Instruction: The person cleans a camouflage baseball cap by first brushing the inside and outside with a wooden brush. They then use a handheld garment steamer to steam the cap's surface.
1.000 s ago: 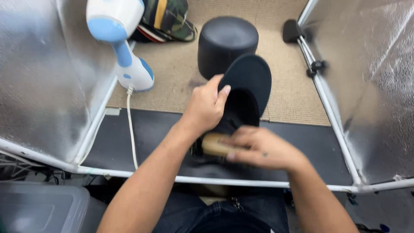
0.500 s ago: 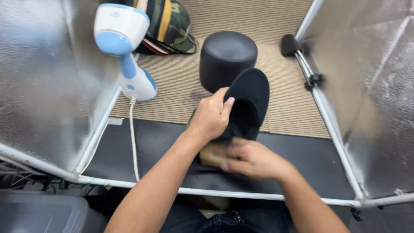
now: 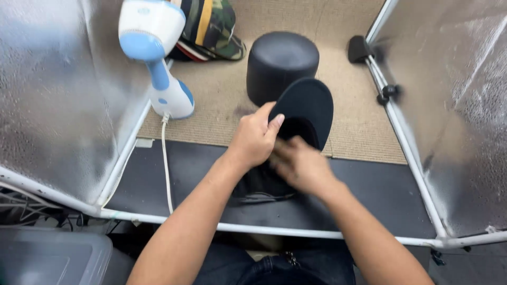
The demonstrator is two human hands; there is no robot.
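Left hand point(image 3: 255, 138): closed on the black cap point(image 3: 301, 119), thumb over the edge of the brim, fingers curled behind it.
Right hand point(image 3: 298, 164): blurred; pressed against the cap's crown just below the brim. Whether it grips the cap or holds anything cannot be told.
Black cap: held low in the middle of the booth, brim tilted up and away from the person, crown hanging down over the black mat point(image 3: 369, 195).
Black dome form point(image 3: 281, 63): stands on the tan carpet point(image 3: 222, 113) just behind the cap's brim; contact between them cannot be told.
Handheld steamer point(image 3: 156, 55): white and blue, upright at the left, its base on the carpet, its white cord point(image 3: 165, 163) running down across the mat.
Camouflage cap point(image 3: 211, 29): lies at the back, behind the steamer, well apart from both hands.
Enclosure: silver foil panels point(image 3: 53, 95) on white tubing point(image 3: 406, 150) at left and right, with black clips point(image 3: 388, 94) on the right rail.
Grey plastic bin point(image 3: 50, 258): outside the frame, lower left.
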